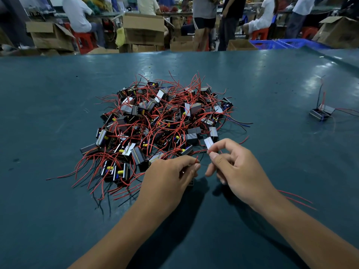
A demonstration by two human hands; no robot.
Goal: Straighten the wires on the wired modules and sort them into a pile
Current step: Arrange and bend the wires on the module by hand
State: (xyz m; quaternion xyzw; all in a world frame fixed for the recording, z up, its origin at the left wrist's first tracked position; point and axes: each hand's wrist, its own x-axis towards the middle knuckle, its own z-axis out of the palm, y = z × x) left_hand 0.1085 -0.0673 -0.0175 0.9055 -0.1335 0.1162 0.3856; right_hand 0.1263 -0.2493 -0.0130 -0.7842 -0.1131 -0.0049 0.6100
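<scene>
A tangled heap of small black wired modules [155,125] with red and black wires lies in the middle of the green table [48,191]. Just below the heap's near edge, my left hand [169,177] pinches a thin red wire end [196,159] between thumb and forefinger; a dark module seems partly hidden under its fingers. My right hand [235,167] pinches another red wire [209,151] at its fingertips, close to a pale-topped module [209,143]. Two modules [321,113] with upright wires sit apart at the right.
Loose red wires [297,199] trail on the table beside my right forearm. Behind the far table edge stand cardboard boxes [143,30], blue crates [272,43], red stools and several people.
</scene>
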